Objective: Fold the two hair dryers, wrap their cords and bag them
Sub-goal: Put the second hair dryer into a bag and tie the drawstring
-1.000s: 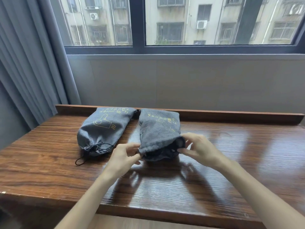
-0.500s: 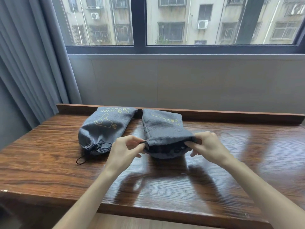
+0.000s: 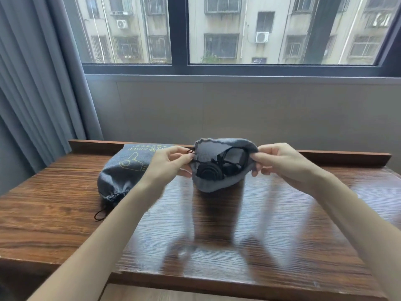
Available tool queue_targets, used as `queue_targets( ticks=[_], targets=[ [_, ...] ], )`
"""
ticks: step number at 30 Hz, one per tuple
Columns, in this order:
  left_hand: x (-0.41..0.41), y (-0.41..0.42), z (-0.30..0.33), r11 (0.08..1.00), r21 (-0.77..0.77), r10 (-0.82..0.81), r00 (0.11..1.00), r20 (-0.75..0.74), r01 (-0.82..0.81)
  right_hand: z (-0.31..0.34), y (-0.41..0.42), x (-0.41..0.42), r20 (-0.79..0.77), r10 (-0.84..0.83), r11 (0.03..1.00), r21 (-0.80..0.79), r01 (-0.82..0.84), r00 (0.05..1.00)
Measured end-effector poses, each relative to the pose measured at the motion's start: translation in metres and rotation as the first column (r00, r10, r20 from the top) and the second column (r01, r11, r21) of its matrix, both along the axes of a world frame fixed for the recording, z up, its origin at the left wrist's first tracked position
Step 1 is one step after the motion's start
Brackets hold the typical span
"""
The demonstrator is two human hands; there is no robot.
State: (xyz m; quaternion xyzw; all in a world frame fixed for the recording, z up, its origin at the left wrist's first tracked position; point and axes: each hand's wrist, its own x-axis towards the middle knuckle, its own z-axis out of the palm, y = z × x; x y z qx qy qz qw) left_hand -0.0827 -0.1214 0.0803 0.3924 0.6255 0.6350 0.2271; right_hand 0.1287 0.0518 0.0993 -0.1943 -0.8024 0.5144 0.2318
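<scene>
I have lifted the soft gray bag [image 3: 217,181] up off the table [image 3: 282,235], mouth facing me. My left hand [image 3: 169,164] and right hand [image 3: 280,161] pinch its floppy rim. The hair dryer [image 3: 219,166] inside feels heavy; the rim is the best hold.

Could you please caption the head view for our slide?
Both hands hold open a grey drawstring bag showing a black hair dryer.

Both bags are soft matt grey cloth, the open bag [image 3: 213,185] and the closed bag [image 3: 121,172]; table [image 3: 65,213] is glossy grained wood, pretty reflective.
</scene>
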Motion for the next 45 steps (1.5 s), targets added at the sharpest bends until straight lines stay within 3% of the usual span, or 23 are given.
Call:
queue_targets(
  ticks=[6,12,16,19,21,24,27,30,32,34,38,42,45],
  targets=[
    [-0.01,0.01,0.034,0.999,0.05,-0.015,0.996,0.093,0.01,0.029,0.019,-0.013,-0.067,-0.237,0.954,-0.203,0.22,0.969],
    [-0.011,0.023,0.051,0.989,-0.082,-0.108,0.978,0.181,0.125,0.053,0.022,-0.02,0.057,-0.236,0.942,-0.234,0.242,0.97],
    [-0.014,0.034,0.059,0.988,-0.147,-0.032,0.987,0.16,0.056,0.06,0.029,-0.021,-0.011,-0.168,0.862,-0.487,0.142,0.986],
    [-0.017,0.04,0.061,0.981,-0.196,0.028,0.993,0.112,-0.005,0.055,0.034,-0.022,0.0,-0.155,0.826,-0.549,0.13,0.988],
    [-0.013,0.046,0.065,0.98,-0.197,0.038,0.99,0.138,-0.01,0.053,0.032,-0.027,0.046,-0.233,0.866,-0.444,0.229,0.971],
    [-0.006,0.055,0.067,0.986,-0.163,0.049,0.977,0.208,-0.015,0.05,0.027,-0.037,0.086,-0.401,0.914,-0.028,0.405,0.912],
    [-0.004,0.061,0.067,0.99,-0.139,0.052,0.982,0.179,-0.027,0.045,0.03,-0.035,0.016,-0.499,0.802,0.389,0.454,0.867],
    [0.0,0.063,0.07,0.99,-0.128,0.064,0.993,0.095,-0.051,0.044,0.035,-0.027,0.044,-0.436,0.692,0.655,0.303,0.899],
    [0.0,0.063,0.071,0.99,-0.124,0.073,0.997,0.01,-0.071,0.046,0.036,-0.024,0.176,-0.406,0.675,0.72,0.165,0.897],
    [0.0,0.062,0.071,0.984,-0.147,0.069,0.982,-0.178,-0.096,0.048,0.036,-0.023,0.285,-0.405,0.668,0.741,0.068,0.869],
    [0.003,0.059,0.072,0.968,-0.203,0.021,0.859,-0.511,-0.145,0.058,0.029,-0.023,0.35,-0.466,0.612,0.791,0.01,0.812],
    [0.006,0.063,0.074,0.954,-0.24,0.026,0.845,-0.533,-0.181,0.059,0.024,-0.032,0.349,-0.558,0.505,0.863,-0.026,0.753],
    [0.008,0.065,0.076,0.95,-0.255,0.027,0.863,-0.505,-0.179,0.054,0.025,-0.037,0.345,-0.585,0.5,0.866,-0.009,0.734]
  ],
)
